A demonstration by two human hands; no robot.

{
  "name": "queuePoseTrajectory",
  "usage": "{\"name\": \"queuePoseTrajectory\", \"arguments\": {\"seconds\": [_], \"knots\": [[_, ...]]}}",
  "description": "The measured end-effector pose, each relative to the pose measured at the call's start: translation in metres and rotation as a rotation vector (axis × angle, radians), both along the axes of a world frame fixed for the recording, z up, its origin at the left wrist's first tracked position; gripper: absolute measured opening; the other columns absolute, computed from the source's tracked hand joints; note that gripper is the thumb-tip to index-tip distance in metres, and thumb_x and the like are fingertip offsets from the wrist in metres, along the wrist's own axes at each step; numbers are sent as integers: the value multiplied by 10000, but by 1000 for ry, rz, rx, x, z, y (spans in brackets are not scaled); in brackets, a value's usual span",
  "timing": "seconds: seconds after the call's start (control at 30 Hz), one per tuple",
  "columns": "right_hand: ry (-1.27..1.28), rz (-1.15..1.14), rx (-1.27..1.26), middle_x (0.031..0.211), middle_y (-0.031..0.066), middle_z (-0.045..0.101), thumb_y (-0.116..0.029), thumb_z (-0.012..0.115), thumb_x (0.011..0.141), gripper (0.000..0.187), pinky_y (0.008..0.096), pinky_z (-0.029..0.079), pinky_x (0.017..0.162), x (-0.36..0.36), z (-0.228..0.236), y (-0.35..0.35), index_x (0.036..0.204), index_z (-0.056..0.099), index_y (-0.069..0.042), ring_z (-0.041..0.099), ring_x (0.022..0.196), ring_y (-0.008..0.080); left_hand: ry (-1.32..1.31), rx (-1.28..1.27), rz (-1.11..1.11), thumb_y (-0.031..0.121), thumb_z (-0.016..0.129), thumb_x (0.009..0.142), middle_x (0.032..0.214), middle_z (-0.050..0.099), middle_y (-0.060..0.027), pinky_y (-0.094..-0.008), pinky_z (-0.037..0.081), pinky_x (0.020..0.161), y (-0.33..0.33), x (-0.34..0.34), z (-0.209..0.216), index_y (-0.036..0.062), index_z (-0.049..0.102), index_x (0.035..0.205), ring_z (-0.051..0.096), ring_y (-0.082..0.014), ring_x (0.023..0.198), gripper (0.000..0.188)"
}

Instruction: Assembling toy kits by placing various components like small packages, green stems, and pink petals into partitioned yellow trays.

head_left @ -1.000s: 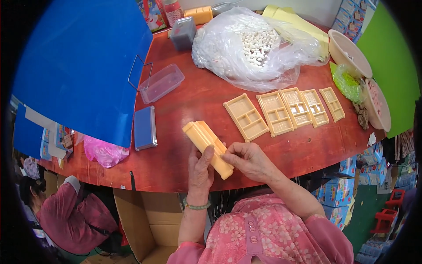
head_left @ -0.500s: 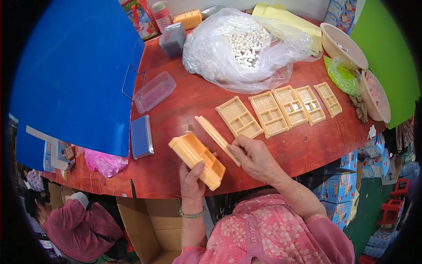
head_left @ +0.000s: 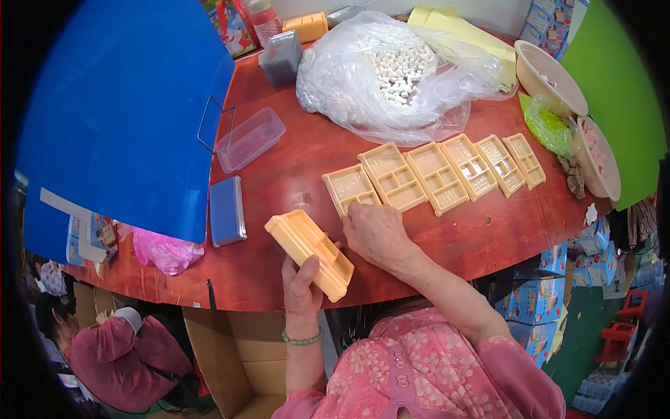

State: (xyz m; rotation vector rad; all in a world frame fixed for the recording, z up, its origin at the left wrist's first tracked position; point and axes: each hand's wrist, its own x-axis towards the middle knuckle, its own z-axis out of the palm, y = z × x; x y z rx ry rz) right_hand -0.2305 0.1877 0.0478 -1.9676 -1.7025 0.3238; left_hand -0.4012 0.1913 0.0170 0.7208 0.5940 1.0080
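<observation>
My left hand [head_left: 301,286] grips a stack of cream-orange compartment trays [head_left: 312,251], tilted above the near part of the table. With bent fingers, my right hand [head_left: 379,235] holds the near edge of a single compartment tray [head_left: 350,187] at the left end of a row. This tray lies against the side of its neighbour [head_left: 392,176], a little nearer to me; my fingers hide its near corner. The rest of the row, several like trays [head_left: 469,167], runs off to the right, all with their compartments facing up.
A plastic bag of small white pieces [head_left: 401,77] fills the far middle of the red table [head_left: 279,188]. To the left are a clear box [head_left: 251,140], a blue case [head_left: 227,211] and a blue panel [head_left: 125,119]. Two bowls [head_left: 599,157] stand far right. A person [head_left: 118,356] sits lower left.
My right hand has moved left and away from me, bringing its tray from beside the stack down to the row's left end. The left hand stays nearly in place with the stack.
</observation>
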Motion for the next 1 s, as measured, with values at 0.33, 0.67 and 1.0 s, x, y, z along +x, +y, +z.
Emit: {"name": "queuePoseTrajectory", "arguments": {"seconds": [0.33,0.67,1.0], "knots": [[-82,-101,-4,660,192,630,-237,608,860,247,471,501,599,1,-18,25,797,580,1,636,646,384,-72,-27,-25,252,685,838,1187,554,-180,-440,492,938,3,-2,-2,-47,361,1320,597,-324,1078,653],[748,257,-144,713,21,615,-159,648,884,173,250,446,592,-14,32,-34,873,651,14,534,667,68,-66,-39,9,247,699,843,1187,559,-140,-368,471,944,4,-6,-6,-30,399,1287,601,-261,1071,603],[866,258,-124,626,55,554,-152,601,907,206,300,435,545,-23,17,-39,827,597,37,517,611,83,-88,-9,8,215,728,813,1188,566,-168,-402,473,962,2,-7,-4,-46,395,1284,593,-320,1091,633]]}}
